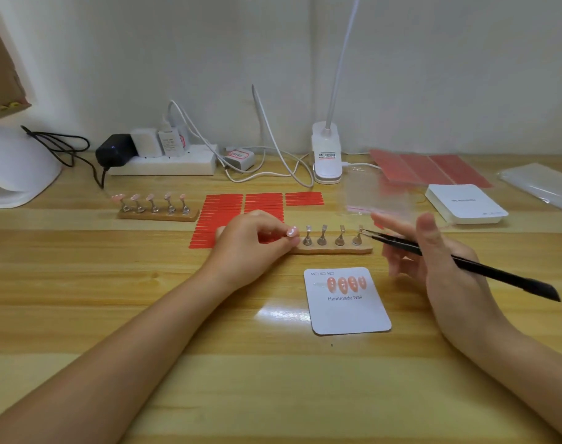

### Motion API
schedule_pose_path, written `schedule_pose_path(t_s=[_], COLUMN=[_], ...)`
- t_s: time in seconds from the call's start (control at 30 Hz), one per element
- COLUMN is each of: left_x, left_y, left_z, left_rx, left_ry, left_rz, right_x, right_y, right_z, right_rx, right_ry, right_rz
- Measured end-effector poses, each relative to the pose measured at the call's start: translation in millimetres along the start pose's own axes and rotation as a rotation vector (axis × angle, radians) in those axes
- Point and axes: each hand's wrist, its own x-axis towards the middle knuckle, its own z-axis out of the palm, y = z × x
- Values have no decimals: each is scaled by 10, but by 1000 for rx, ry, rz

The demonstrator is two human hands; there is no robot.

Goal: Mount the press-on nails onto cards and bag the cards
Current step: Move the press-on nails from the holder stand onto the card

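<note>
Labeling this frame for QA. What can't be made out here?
- Right hand: fingers motion-blurred, so its grip on the tweezers is unclear.
- Near nail stand: left end hidden behind the left hand.
- Left hand: whether the nail at its fingertips is pinched or still on its peg.
- Card: top-corner size print too small.
- Card stack: print too small, blurred.

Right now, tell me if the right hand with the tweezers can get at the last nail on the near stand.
Probably not cleanly. The left hand pinches the last nail at the near stand's left end, covering it, while the right hand holds the tweezers at the opposite end.
</note>
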Motion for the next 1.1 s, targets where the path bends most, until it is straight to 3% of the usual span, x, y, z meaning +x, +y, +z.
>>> schedule_pose_path(t_s=[0.33,0.67,0.9,1.1], left_x=[2,1,12,22], left_y=[-24,-28,-51,-67], left_z=[1,30,33,39], left_rx=[-31,-43,-55,-57], left_ry=[39,79,72,59], left_rz=[41,56,66,62], right_x=[6,315,362,379], right_y=[-2,-87,79,132], right_z=[-12,165,326,296], right_rx=[23,-9,-426,-504], right_ry=[-29,-139,-92,-105], right_rz=[7,-205,-524,-670])
